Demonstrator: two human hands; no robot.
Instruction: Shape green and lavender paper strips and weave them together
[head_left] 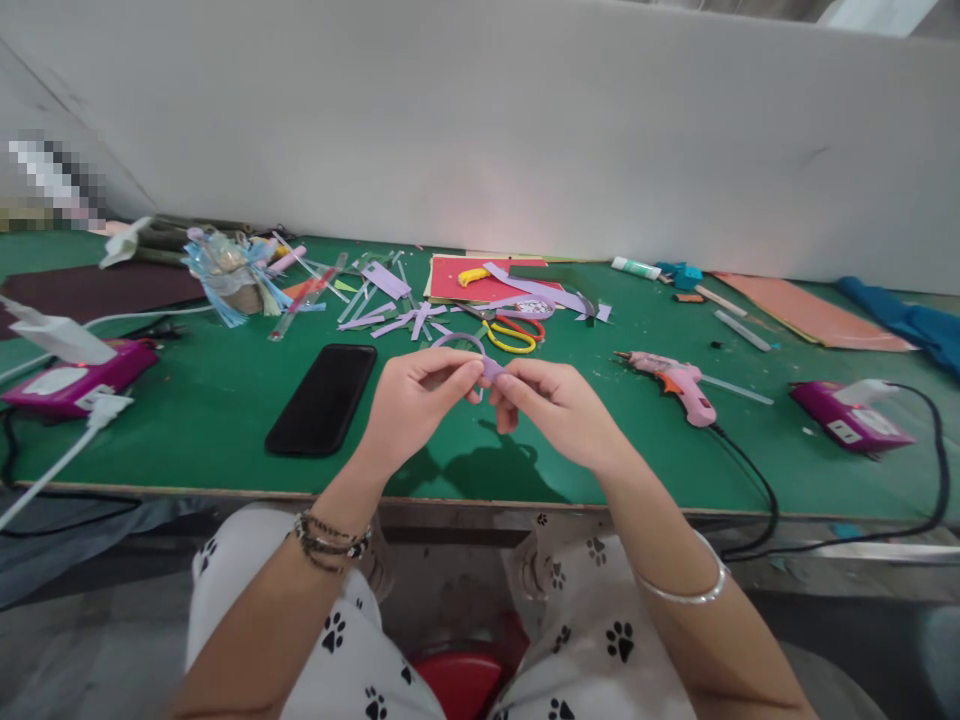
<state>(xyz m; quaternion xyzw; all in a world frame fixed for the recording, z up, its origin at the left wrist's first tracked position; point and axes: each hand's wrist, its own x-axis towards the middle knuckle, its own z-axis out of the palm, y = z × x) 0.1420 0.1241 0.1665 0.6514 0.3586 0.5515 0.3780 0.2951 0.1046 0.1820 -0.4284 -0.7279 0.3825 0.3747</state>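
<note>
Between my two hands, above the green table, is a thin purple paper strip (491, 369), part of it curving up in a loop behind the fingers. My left hand (417, 393) pinches it between thumb and forefinger. From the other side, the thumb and fingers of my right hand (551, 400) close on the same strip. Just beyond the hands lie scissors (513, 338) with yellow and red handles. A black phone (322, 400) rests flat to the left of my left hand. To the right of my right hand lies a pink glue gun (675, 383) on its side.
Purple paper scraps (386, 280) and clear glue sticks litter the back. A yellow-handled tool (473, 276) lies on red paper (442, 285). Purple power strips (82, 378) with cords sit at both sides. A glue stick tube (635, 268) lies near the grey partition (480, 130).
</note>
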